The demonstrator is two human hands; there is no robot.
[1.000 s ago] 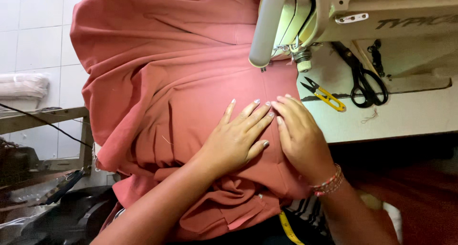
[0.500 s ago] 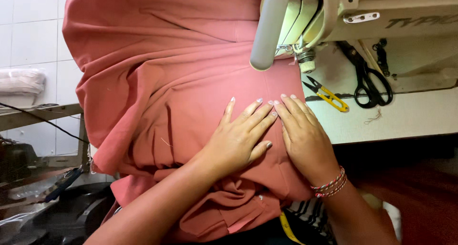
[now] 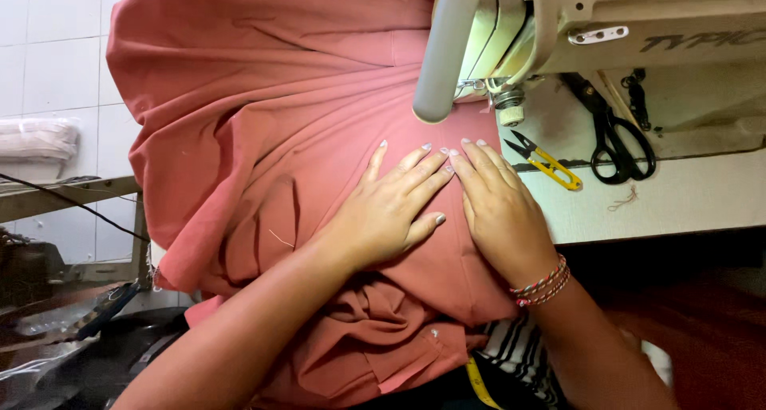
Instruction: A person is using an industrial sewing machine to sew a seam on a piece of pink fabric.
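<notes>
Both the left hand (image 3: 391, 214) and right hand (image 3: 499, 210) lie flat, fingers released, on salmon fabric (image 3: 271, 123) mid-frame, seemingly just below the sewing machine (image 3: 558, 27) needle.

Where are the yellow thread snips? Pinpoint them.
In the head view, the yellow thread snips lie on the sewing machine table, right of the right hand and left of the black scissors.
</notes>
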